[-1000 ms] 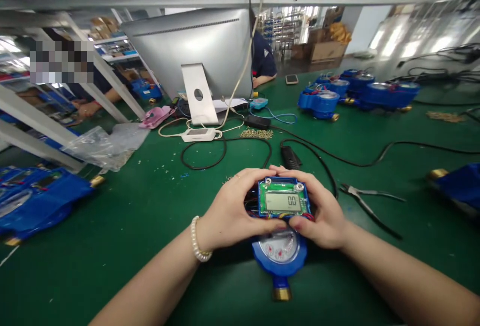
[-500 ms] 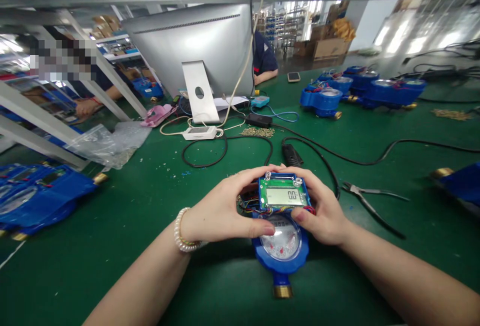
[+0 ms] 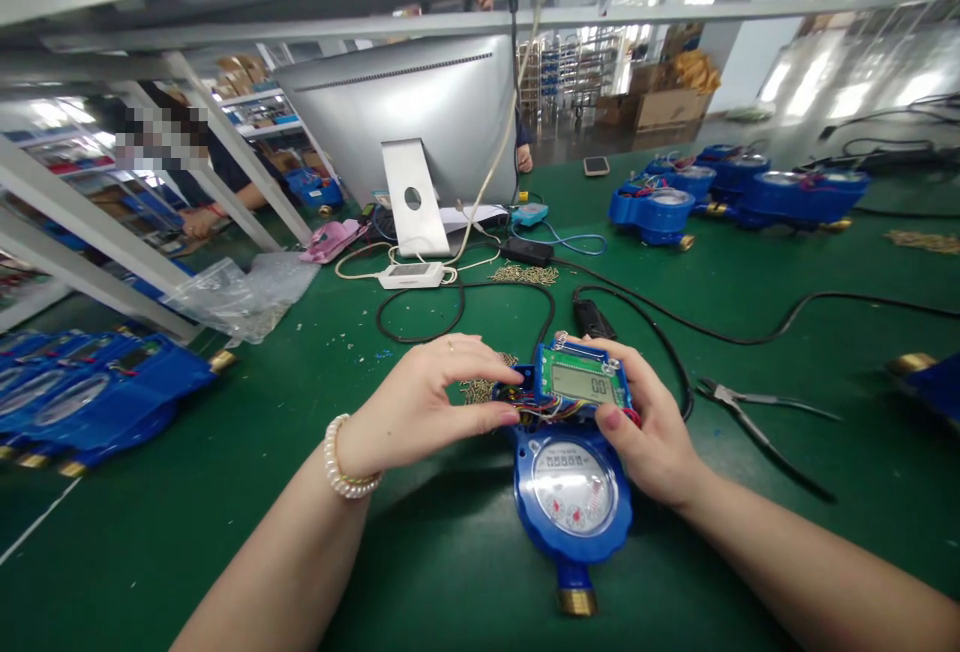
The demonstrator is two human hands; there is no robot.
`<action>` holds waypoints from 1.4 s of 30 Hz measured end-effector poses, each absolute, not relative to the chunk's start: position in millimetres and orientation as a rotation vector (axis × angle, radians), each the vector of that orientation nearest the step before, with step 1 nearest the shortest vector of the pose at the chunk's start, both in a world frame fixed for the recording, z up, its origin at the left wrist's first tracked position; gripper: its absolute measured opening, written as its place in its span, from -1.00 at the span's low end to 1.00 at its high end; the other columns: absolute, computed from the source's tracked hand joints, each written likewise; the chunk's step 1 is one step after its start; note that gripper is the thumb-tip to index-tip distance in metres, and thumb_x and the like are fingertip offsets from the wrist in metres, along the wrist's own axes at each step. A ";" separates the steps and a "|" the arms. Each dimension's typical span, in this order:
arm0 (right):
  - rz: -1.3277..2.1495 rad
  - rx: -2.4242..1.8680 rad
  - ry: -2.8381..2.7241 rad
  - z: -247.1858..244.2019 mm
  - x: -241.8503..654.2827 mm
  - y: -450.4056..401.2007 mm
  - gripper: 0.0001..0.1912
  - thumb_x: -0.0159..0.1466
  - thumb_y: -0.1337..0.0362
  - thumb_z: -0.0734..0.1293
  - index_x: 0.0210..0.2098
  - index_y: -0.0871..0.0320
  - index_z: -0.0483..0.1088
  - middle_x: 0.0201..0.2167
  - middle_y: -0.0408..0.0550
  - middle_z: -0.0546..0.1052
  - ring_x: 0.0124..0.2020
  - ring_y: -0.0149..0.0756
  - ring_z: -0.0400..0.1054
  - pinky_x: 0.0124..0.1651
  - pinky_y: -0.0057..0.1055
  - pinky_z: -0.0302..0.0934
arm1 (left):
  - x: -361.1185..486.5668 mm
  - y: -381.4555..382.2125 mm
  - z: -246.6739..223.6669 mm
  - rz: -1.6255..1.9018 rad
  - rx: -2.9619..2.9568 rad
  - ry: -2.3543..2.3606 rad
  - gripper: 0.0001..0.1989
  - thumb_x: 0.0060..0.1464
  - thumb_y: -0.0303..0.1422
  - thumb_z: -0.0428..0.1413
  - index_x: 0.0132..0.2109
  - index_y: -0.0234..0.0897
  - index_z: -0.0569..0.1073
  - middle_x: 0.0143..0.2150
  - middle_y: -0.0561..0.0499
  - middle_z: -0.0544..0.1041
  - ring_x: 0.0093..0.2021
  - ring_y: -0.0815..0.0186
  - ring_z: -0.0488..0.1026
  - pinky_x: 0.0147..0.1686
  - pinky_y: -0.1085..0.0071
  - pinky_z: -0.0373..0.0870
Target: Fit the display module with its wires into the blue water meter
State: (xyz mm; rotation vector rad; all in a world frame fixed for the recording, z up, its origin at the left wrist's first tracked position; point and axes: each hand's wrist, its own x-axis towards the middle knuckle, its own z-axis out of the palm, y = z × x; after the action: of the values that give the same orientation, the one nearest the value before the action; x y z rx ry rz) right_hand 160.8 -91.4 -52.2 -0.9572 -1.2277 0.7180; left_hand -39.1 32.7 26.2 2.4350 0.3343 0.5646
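Observation:
A blue water meter (image 3: 574, 542) with a round dial and a brass-threaded end lies on the green table in front of me. My right hand (image 3: 652, 422) is closed around the right side of its LCD circuit board (image 3: 581, 382), thumb at the lower edge. The board is tilted up and shifted right, so the blue housing and coloured wires (image 3: 536, 407) show at its left. My left hand (image 3: 431, 397) has thumb and fingers apart, their tips at the left edge of the housing beside the wires. Whether those tips touch is unclear.
Cutting pliers (image 3: 750, 407) lie to the right. Small screws (image 3: 525, 274) are piled below the monitor (image 3: 412, 122). Black cables (image 3: 675, 352) cross the table. More blue meters stand left (image 3: 97, 392) and back right (image 3: 652, 217). A plastic bag (image 3: 240, 292) lies left.
My left hand has moved left off the board and dial, with its fingers parted. The board has shifted and tilted to the right in my right hand, uncovering the wires and housing.

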 end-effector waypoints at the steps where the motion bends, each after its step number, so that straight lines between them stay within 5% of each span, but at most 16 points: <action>1: 0.729 -0.943 -1.220 -52.2 160.3 -91.5 -0.48 0.24 0.09 0.34 0.13 0.05 0.18 0.19 0.02 0.31 0.13 -0.32 0.29 0.10 -0.50 0.26 | -37.8 32.2 25.4 0.569 2.433 0.299 -0.76 -0.03 -0.31 0.27 -0.16 -0.26 0.57 -0.20 -0.02 0.61 -0.11 0.28 0.49 0.09 0.33 0.27; 18: 0.771 -0.928 -1.239 -53.2 159.1 -92.5 -0.48 0.23 0.12 0.35 0.14 0.01 0.18 0.22 -0.01 0.27 0.18 -0.27 0.23 0.14 -0.48 0.24 | -36.3 27.1 28.7 0.227 2.539 0.205 -0.80 0.12 -0.29 0.15 -0.15 -0.24 0.59 -0.36 0.01 0.61 -0.23 0.30 0.44 -0.11 0.36 0.27; 27: 0.752 -0.941 -1.218 -52.1 159.3 -92.6 -0.48 0.23 0.09 0.35 0.14 0.02 0.19 0.18 -0.01 0.30 0.11 -0.28 0.30 0.11 -0.49 0.26 | -20.2 25.4 10.4 0.406 2.568 0.327 -0.89 0.06 -0.27 0.21 -0.32 -0.18 0.60 -0.44 0.08 0.51 -0.31 0.35 0.38 -0.20 0.38 0.18; 37: 0.716 -0.999 -1.250 -52.5 158.0 -92.3 -0.45 0.22 0.05 0.34 0.13 0.06 0.16 0.19 0.09 0.28 0.11 -0.15 0.30 0.12 -0.26 0.29 | -7.9 18.7 -8.8 0.550 2.499 0.422 -0.82 0.00 -0.21 0.25 -0.44 -0.20 0.56 -0.54 0.12 0.41 -0.38 0.35 0.33 -0.27 0.37 0.14; 42: 0.666 -1.059 -1.289 -48.2 162.0 -91.8 -0.46 0.19 0.05 0.36 0.08 0.10 0.21 0.05 0.07 0.41 -0.02 -0.21 0.40 0.01 -0.37 0.35 | -6.7 17.4 -12.5 0.630 2.548 0.434 -0.79 0.08 -0.22 0.18 -0.45 -0.21 0.54 -0.56 0.10 0.43 -0.38 0.34 0.32 -0.26 0.35 0.14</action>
State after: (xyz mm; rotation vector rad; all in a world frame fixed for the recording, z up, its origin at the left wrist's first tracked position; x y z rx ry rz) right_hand 162.0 -91.8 -48.2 -1.0594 -1.2892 0.6658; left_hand -6.7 17.4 -12.5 2.5484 0.4338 0.6301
